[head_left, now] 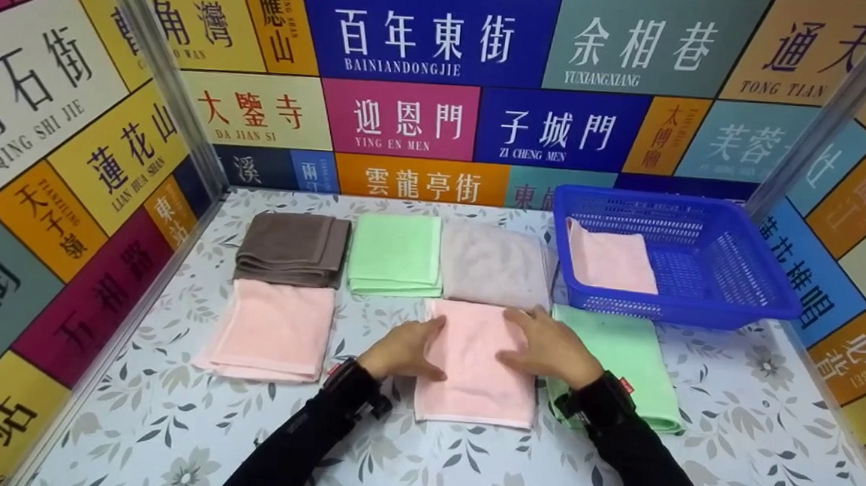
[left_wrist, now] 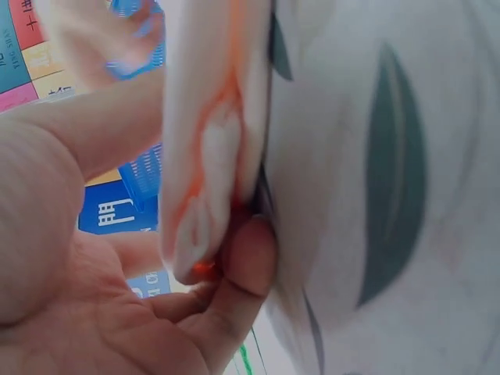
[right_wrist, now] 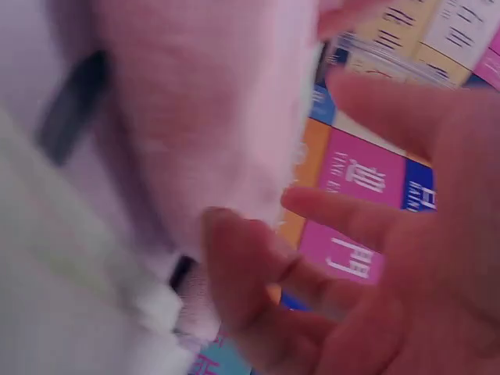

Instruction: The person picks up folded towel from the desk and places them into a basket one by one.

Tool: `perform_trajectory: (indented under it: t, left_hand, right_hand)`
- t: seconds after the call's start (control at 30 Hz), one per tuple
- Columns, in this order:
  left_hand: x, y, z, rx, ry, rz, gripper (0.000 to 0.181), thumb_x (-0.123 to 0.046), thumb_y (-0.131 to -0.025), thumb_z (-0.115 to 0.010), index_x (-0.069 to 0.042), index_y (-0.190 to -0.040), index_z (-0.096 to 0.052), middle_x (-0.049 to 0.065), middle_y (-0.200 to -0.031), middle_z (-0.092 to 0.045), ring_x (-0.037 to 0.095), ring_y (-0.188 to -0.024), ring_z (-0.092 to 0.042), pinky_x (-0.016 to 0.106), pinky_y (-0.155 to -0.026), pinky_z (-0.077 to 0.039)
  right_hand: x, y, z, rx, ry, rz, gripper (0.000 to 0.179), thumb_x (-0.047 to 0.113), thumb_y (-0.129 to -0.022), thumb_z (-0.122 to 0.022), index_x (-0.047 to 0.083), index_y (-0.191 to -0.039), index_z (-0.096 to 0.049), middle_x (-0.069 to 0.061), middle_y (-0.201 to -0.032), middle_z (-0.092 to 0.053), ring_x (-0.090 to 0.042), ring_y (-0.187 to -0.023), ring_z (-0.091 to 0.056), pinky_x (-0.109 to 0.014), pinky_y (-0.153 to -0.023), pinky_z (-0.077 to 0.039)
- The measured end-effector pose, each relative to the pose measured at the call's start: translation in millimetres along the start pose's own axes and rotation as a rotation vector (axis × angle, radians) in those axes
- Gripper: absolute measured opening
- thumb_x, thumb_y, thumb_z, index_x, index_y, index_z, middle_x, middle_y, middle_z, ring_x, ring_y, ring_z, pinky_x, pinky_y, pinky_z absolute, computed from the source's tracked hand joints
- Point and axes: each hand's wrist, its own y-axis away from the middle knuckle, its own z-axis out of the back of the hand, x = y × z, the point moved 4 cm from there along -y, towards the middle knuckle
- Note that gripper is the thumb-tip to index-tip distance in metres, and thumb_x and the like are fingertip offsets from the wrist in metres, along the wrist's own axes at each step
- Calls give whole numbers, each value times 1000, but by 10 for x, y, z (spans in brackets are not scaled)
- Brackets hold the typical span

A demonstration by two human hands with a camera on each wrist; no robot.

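A folded pink towel (head_left: 479, 370) lies flat in the middle of the table, between both hands. My left hand (head_left: 405, 349) holds its left edge; in the left wrist view, the thumb lies over the folded layers (left_wrist: 221, 156) and curled fingertips tuck in at the lower corner. On the opposite side, my right hand (head_left: 553, 349) touches the towel with loosely bent, spread fingers. The right wrist view shows these fingertips (right_wrist: 223, 234) against the towel's side (right_wrist: 203, 117), not wrapped around it. Just right of it, a green towel (head_left: 632, 368) is partly hidden by the right hand and wrist.
Behind lie a folded brown towel (head_left: 290, 249), a green towel (head_left: 396, 254) and a pale greyish towel (head_left: 498, 262). Another pink towel (head_left: 277, 331) is at left. The blue basket (head_left: 729, 310) at back right holds a pink cloth (head_left: 616, 260). Printed walls (head_left: 423, 28) enclose the table.
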Motion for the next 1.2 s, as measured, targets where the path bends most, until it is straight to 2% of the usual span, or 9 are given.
perform_trajectory:
  t: [0.1,0.2,0.3,0.43,0.63,0.73,0.83,1.03,1.2]
  left_hand:
    - [-23,11,-21,9,-1,27,105,-23,-78,-90,-6,-162,-30,16,-164,-39,36,-149,-42,46,-125,-31]
    - [-45,15,-31,9,0,34,104,-21,-78,-90,-6,-162,-31,16,-163,-41,36,-148,-44,46,-125,-33]
    - [-69,14,-43,3,13,15,102,-18,-77,-90,-6,-161,-33,20,-158,-47,37,-143,-49,46,-122,-38]
    - [-94,6,-78,-3,66,-31,101,-10,-75,-87,-7,-161,-34,22,-151,-54,36,-137,-54,47,-117,-43]
    - [-109,-12,-115,-10,166,-114,105,3,-71,-83,-15,-162,-34,17,-156,-50,35,-142,-49,50,-120,-39]
    - [-101,-6,-104,-8,222,-161,100,8,-69,-82,-21,-157,-44,13,-156,-51,34,-143,-47,54,-120,-37]
    - [-92,1,-85,7,251,-192,87,9,-70,-80,-24,-147,-57,8,-153,-55,32,-142,-49,55,-119,-38]
    - [-134,22,27,-17,227,-257,64,7,-73,-80,-13,-133,-69,6,-144,-63,29,-138,-52,50,-118,-38]
    - [-196,78,191,-63,255,-240,64,4,-76,-79,-11,-136,-66,14,-148,-56,36,-142,-45,56,-120,-34]
  right_hand:
    - [-53,34,-122,80,21,-38,85,46,-90,-74,7,-158,-42,-27,-148,-55,-51,-126,-59,-62,-105,-49]
    - [-52,32,-168,104,-5,-24,89,42,-89,-75,5,-160,-36,-28,-145,-57,-50,-128,-58,-61,-107,-48]
    - [-16,7,-205,113,-47,1,88,33,-88,-77,4,-160,-35,-30,-139,-61,-47,-125,-61,-59,-106,-49]
    - [30,-12,-237,105,-88,27,84,22,-85,-77,3,-157,-39,-29,-136,-63,-45,-122,-62,-58,-104,-51]
    - [56,-32,-256,83,-115,77,79,13,-82,-73,-1,-154,-44,-26,-140,-62,-45,-125,-61,-59,-105,-50]
    - [69,-55,-260,97,-125,85,77,8,-83,-72,-1,-154,-43,-27,-146,-58,-47,-132,-56,-60,-110,-46]
    - [74,-69,-240,98,-124,99,74,6,-85,-73,-1,-153,-46,-26,-149,-55,-47,-137,-52,-60,-114,-42]
    - [104,-57,-103,36,-124,172,63,4,-85,-74,-3,-144,-56,-25,-142,-61,-45,-132,-56,-58,-112,-45]
    - [160,-10,111,-50,-170,202,58,8,-88,-74,0,-143,-59,-25,-139,-63,-44,-130,-58,-59,-112,-45]
